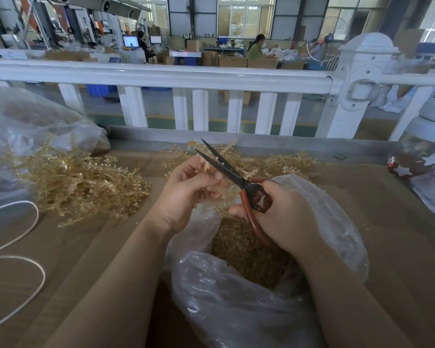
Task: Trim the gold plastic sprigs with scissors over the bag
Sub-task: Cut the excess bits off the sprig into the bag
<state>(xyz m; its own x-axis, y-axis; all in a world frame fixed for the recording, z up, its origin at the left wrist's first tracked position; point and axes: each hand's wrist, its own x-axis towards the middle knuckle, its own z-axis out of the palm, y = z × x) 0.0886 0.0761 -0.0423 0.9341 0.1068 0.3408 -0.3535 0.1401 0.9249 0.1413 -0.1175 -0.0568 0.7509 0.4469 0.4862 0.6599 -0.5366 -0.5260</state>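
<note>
Both bare forearms reach forward from the bottom edge and converge toward the middle. The left hand point(186, 189) is raised, palm turned inward, its fingers point(212, 183) curled and pinching a sprig point(204, 165). The right hand point(284, 217) sits just beside it, a little lower, back of the hand up, fingers hooked through the handles of the scissors point(236, 177), whose blades stand slightly parted.

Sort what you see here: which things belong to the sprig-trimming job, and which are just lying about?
In the job: scissors in right hand; sprig in left hand; open bag; sprig pile.
Lying about: white cord; star-patterned jar; fence rail.
</note>
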